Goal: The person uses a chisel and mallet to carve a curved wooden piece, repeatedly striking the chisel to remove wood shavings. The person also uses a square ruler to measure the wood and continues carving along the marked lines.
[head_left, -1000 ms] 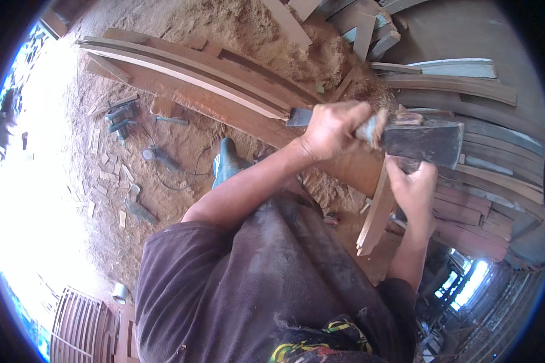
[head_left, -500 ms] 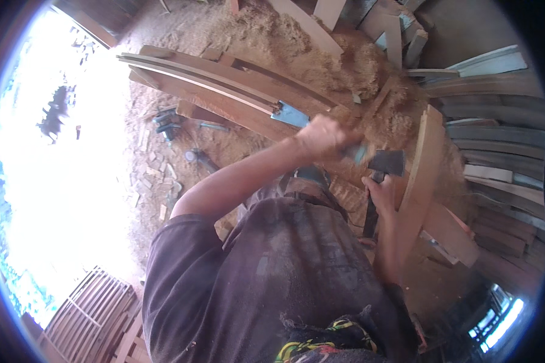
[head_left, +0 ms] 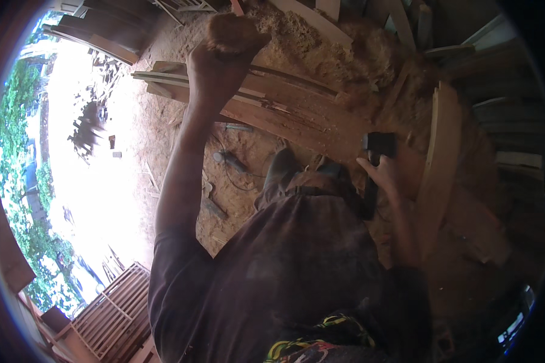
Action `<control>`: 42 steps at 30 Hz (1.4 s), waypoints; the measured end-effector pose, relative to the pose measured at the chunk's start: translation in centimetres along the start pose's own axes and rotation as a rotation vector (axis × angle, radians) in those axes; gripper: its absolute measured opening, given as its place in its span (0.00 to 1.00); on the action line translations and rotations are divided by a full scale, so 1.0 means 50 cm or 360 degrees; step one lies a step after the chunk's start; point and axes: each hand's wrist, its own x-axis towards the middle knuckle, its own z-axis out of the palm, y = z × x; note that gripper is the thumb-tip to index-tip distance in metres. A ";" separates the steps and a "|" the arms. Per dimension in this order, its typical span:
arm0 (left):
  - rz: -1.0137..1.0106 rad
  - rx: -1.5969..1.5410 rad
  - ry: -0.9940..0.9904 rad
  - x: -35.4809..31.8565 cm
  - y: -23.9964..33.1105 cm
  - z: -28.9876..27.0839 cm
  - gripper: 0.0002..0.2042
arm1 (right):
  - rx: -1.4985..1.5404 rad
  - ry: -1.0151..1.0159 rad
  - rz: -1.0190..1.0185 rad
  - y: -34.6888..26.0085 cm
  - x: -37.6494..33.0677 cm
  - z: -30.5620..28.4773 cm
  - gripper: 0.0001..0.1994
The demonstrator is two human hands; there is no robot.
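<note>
One round-ended handle (head_left: 231, 32), gripped in the left hand (head_left: 217, 75), is rising, seemingly pausing work; the right hand (head_left: 384, 172) is clasping a black-headed tool (head_left: 379, 144).

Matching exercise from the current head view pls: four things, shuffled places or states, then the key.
Things
1. Left hand
2. Right hand
3. Slatted frame
4. Sawdust

Places or states
A. Lower left of the picture
B. Closed round the handle of a dark-headed tool
C. Heaped near the top of the picture
D. Raised, gripping a thing with a rounded brown end

Pairs: 1-D, 2-B, 3-A, 4-C
</note>
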 end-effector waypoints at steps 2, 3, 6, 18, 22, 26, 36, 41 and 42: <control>0.0003 -0.0140 0.0002 -0.012 -0.013 -0.002 0.11 | -0.0087 -0.0124 0.0048 -0.018 -0.002 -0.013 0.39; -0.0043 -0.0314 -0.0047 -0.018 -0.016 -0.001 0.11 | -0.0136 -0.0187 0.0058 -0.034 0.002 -0.030 0.41; -0.0087 -0.0662 -0.0195 -0.030 -0.011 0.026 0.13 | -0.0055 -0.0341 0.0132 -0.078 0.014 -0.087 0.42; 0.0581 0.0243 -0.1006 -0.045 -0.046 0.081 0.41 | 0.1831 -0.0073 -0.0129 -0.397 0.077 -0.153 0.14; 0.0609 0.0848 -0.1380 -0.134 -0.260 0.081 0.27 | 0.1590 0.0308 -0.0251 -0.324 0.041 -0.184 0.12; 0.0343 0.0843 -0.1555 -0.137 -0.290 0.090 0.11 | 0.1662 0.0408 0.0032 -0.261 -0.007 -0.148 0.12; 0.0622 0.0869 -0.1727 -0.109 -0.305 0.109 0.09 | 0.1415 0.0708 0.0004 -0.212 -0.050 -0.115 0.13; 0.1103 0.1334 -0.1367 -0.052 -0.362 0.068 0.08 | 0.1242 0.0691 0.0381 -0.262 -0.067 -0.189 0.13; 0.1151 0.1463 -0.1254 -0.014 -0.346 0.053 0.08 | 0.1478 0.0769 0.0204 -0.220 -0.051 -0.175 0.13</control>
